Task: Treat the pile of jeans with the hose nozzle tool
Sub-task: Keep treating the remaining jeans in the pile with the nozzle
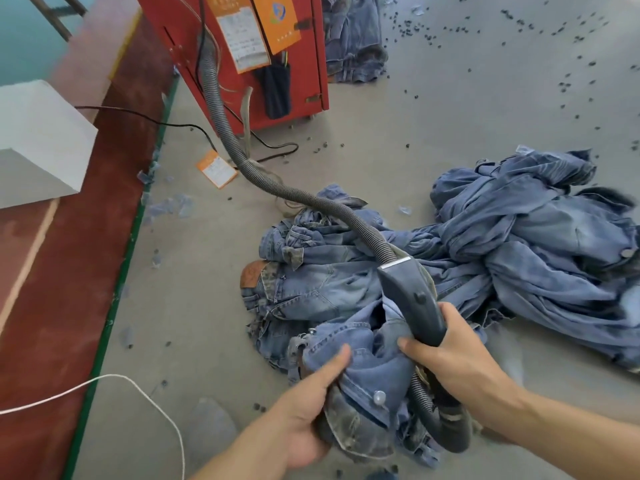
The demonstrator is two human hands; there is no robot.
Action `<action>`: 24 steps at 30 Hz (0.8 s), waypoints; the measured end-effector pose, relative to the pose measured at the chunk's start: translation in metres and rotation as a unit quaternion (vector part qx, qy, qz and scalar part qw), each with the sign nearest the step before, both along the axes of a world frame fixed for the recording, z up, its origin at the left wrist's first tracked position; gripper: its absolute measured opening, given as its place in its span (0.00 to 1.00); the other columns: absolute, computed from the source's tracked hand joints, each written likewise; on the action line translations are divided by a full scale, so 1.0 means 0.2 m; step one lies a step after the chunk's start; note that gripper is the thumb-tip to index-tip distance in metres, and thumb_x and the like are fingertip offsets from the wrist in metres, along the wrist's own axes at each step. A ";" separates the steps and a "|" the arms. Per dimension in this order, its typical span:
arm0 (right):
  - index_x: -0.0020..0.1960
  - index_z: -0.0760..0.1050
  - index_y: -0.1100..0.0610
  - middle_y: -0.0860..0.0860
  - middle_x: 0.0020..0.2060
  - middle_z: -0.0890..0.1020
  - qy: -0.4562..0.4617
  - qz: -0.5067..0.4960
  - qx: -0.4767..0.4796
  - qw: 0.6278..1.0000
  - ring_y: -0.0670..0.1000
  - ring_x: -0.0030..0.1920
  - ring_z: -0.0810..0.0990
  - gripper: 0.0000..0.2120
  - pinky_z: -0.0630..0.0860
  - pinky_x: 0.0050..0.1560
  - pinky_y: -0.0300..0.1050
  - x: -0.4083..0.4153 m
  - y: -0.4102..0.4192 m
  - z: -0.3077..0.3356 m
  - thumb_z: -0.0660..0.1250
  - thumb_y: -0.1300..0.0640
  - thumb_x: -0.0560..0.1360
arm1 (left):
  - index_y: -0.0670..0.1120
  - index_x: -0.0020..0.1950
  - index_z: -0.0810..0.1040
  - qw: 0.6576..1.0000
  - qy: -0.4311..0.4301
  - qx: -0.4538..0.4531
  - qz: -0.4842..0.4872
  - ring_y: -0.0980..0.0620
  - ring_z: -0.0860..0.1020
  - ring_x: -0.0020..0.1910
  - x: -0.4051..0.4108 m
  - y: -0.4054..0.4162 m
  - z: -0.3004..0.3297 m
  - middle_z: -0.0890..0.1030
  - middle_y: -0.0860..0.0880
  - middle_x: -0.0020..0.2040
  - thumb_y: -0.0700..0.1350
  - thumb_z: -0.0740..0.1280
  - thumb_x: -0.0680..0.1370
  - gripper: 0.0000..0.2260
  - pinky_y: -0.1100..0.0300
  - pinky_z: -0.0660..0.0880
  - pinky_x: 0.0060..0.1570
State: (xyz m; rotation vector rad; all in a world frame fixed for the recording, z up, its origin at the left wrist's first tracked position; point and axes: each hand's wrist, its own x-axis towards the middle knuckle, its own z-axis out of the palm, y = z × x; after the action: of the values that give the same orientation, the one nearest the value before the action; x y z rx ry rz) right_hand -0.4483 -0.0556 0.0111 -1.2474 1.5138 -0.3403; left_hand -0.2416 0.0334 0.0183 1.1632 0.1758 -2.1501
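The right hand (460, 355) is wrapped around the grey handle of the hose nozzle tool (412, 299), while the left hand (311, 407) grips a bunched pair of jeans (360, 382) just beside it, thumb on top of the cloth. The pile of jeans (433, 271) spreads on the floor (450, 126) beyond and to the right of the hands, and the ribbed hose (277, 188) runs from the handle back to a red machine (249, 57) far ahead of the left hand. I think the treating step is in progress on this one garment, and the next move needs the left hand to keep the cloth open while the right guides the nozzle end, which I cannot see, into it.
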 end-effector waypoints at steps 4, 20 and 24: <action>0.51 0.69 0.45 0.48 0.39 0.80 0.029 -0.010 -0.028 0.999 0.41 0.32 0.77 0.19 0.70 0.34 0.38 -0.01 -0.02 -0.02 0.79 0.51 0.72 | 0.37 0.67 0.81 0.993 -0.076 -0.038 0.082 0.35 0.80 0.65 0.07 -0.08 -0.05 0.80 0.35 0.66 0.47 0.65 0.82 0.19 0.40 0.78 0.63; 0.57 0.69 0.37 0.37 0.43 0.82 0.144 0.359 -0.174 0.906 0.35 0.45 0.79 0.18 0.73 0.41 0.36 -0.07 -0.32 0.38 0.75 0.40 0.73 | 0.41 0.74 0.76 0.984 -0.002 -0.124 0.125 0.37 0.74 0.73 0.19 -0.16 0.00 0.74 0.37 0.74 0.52 0.59 0.86 0.22 0.40 0.74 0.68; 0.52 0.74 0.39 0.40 0.38 0.82 0.070 0.255 -0.212 0.941 0.37 0.36 0.79 0.14 0.72 0.35 0.31 0.07 -0.29 0.46 0.77 0.41 0.72 | 0.39 0.79 0.68 0.988 0.029 -0.139 0.068 0.34 0.64 0.78 0.18 -0.22 0.09 0.65 0.34 0.79 0.58 0.53 0.85 0.30 0.38 0.61 0.78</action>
State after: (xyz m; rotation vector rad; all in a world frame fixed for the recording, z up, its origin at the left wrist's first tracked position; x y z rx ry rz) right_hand -0.4344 -0.1135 0.1028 -1.9861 1.2036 -0.2397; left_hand -0.2052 -0.0111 0.0357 0.9033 -0.0198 -2.0145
